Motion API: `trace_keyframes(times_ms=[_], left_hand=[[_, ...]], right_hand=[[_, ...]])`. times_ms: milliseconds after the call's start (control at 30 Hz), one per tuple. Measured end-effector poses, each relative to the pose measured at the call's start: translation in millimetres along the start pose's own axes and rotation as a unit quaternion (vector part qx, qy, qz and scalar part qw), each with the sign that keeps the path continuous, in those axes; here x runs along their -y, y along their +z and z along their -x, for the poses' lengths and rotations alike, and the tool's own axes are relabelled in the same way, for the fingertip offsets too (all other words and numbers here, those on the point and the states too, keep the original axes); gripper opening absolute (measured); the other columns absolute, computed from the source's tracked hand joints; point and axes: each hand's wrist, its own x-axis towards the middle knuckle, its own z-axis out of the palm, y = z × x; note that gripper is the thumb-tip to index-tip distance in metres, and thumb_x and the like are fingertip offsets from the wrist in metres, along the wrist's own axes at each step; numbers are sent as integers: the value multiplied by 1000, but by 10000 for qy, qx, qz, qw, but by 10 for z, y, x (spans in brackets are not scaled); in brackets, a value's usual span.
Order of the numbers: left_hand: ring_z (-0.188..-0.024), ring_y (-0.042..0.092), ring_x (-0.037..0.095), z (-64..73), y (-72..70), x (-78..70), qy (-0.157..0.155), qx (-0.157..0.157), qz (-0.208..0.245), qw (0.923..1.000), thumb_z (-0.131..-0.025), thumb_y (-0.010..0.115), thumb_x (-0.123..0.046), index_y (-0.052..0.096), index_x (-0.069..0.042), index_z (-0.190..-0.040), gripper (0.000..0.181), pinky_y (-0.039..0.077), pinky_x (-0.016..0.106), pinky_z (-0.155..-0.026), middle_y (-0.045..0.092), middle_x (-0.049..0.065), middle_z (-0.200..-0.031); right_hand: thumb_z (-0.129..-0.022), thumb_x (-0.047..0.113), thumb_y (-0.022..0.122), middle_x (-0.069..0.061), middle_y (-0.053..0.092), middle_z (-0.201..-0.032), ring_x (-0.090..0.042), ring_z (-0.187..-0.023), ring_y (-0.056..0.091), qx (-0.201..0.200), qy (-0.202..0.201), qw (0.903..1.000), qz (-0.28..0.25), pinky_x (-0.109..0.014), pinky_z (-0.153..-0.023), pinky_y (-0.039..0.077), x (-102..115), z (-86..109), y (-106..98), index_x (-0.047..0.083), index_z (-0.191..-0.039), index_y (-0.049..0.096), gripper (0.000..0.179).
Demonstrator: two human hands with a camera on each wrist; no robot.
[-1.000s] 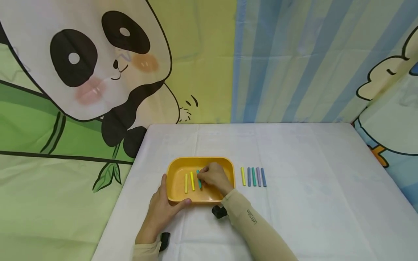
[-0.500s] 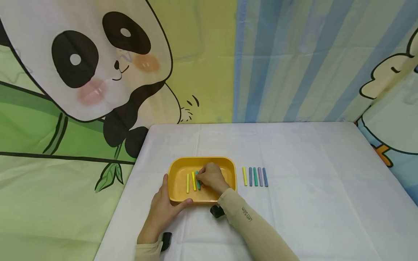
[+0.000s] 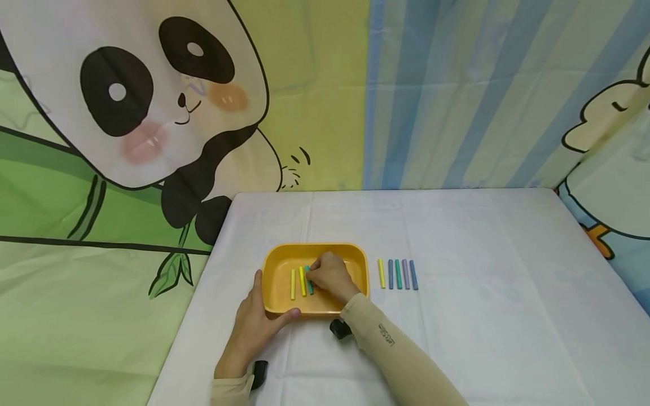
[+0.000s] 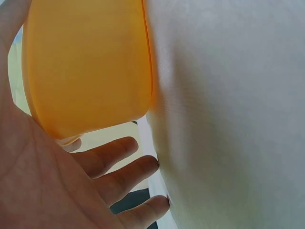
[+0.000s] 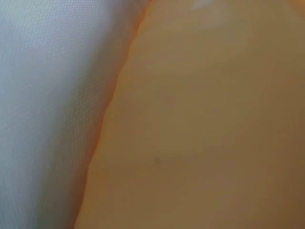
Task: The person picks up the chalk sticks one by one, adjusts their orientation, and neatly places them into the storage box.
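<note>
A yellow-orange tray (image 3: pixel 330 307) sits on the white-covered table. Inside it, toward the left, two yellow chalk sticks (image 3: pixel 293 285) stand side by side with a green chalk stick (image 3: pixel 310 287) to their right. My right hand (image 3: pixel 332 276) reaches over the tray and pinches the green chalk between thumb and fingertips, covering part of it. My left hand (image 3: pixel 254 321) rests against the tray's front left corner, thumb along the front side. In the left wrist view, its fingers (image 4: pixel 126 179) are spread and fairly straight beside the tray's outer wall (image 4: pixel 90 67).
Right of the tray, several chalk sticks lie in a row on the table: a yellow one (image 3: pixel 381 274), a green one (image 3: pixel 398 274), a purple one (image 3: pixel 406 274) and blue ones (image 3: pixel 413 275). The right wrist view is filled mostly by the blurred tray wall (image 5: pixel 190 119).
The green chalk has shifted left, close beside the yellow pieces, with my right hand on it. My left hand keeps its place at the tray corner.
</note>
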Motion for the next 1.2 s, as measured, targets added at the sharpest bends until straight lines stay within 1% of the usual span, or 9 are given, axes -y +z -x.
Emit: trace_keyframes(times_ms=[133, 267, 400, 633, 700, 800, 933, 1033, 1200], left_hand=[[-141, 37, 44, 8, 4, 5, 8, -8, 13, 10000, -76, 77, -69, -2, -16, -164, 130, 31, 59, -113, 29, 23, -161], [-142, 37, 43, 20, 9, 14, 25, -29, 43, 10000, -76, 78, -68, -1, -15, -164, 130, 31, 58, -113, 29, 23, -161], [-141, 38, 42, 24, 10, 16, 62, -60, 87, 9999, -76, 79, -67, -1, -15, -164, 130, 32, 58, -113, 30, 22, -161], [-143, 36, 41, 23, 17, 5, 31, -31, 105, 9999, -75, 78, -68, -1, -14, -164, 131, 31, 58, -114, 28, 22, -162], [-143, 36, 42, 26, 15, 3, 38, -48, 99, 9999, -75, 79, -68, -1, -14, -164, 131, 31, 58, -114, 28, 22, -162], [-143, 36, 41, 27, 11, -2, 64, -83, 107, 9999, -75, 79, -67, 0, -13, -164, 131, 31, 57, -114, 28, 23, -162], [-143, 36, 41, 24, 14, -7, 72, -84, 127, 9999, -75, 79, -67, 0, -14, -164, 131, 31, 57, -114, 28, 23, -162], [-143, 36, 41, 21, 16, -10, 76, -71, 142, 9998, -75, 79, -67, -1, -14, -164, 131, 31, 58, -114, 28, 23, -162], [-143, 36, 40, 12, 7, -18, 72, -85, 127, 9999, -75, 79, -67, -2, -15, -164, 131, 30, 57, -115, 27, 22, -162]], right_hand=[[-84, 10, 78, -2, 67, -74, -13, -62, 61, 3, 50, 9999, 99, -23, -56, 51, -4, 18, -20, 6, -84, 76, 5], [-82, 12, 79, -1, 68, -82, -15, -71, 61, 6, 54, 9999, 151, -25, -61, 52, -10, 51, -38, 7, -86, 76, 7], [-81, 13, 78, -1, 68, -85, -17, -76, 61, 9, 40, 10000, 73, -27, -65, 52, -11, 100, -84, 8, -90, 77, 10], [-88, 19, 77, -2, 70, -91, -16, -80, 64, -123, 135, 9998, 52, -31, -73, 56, -38, 130, -231, 7, -100, 77, 17], [-88, 20, 77, -2, 71, -92, -16, -81, 65, -146, 190, 9997, -62, -31, -74, 57, -43, 133, -274, 6, -101, 76, 19], [-90, 20, 76, -3, 72, -92, -21, -83, 69, -163, 186, 9994, -262, -30, -73, 57, -39, 150, -337, 6, -103, 75, 19], [-91, 19, 75, -5, 72, -93, -29, -85, 72, -181, 39, 9987, -485, -30, -68, 58, -21, 200, -434, 5, -104, 73, 20], [-91, 20, 74, -6, 71, -94, -31, -84, 72, -238, -120, 9983, -517, -30, -66, 58, 3, 259, -519, 4, -103, 72, 20], [-94, 19, 72, -5, 71, -91, -26, -76, 71, -366, -404, 9971, -523, -32, -65, 58, 53, 353, -663, 5, -104, 72, 17]])
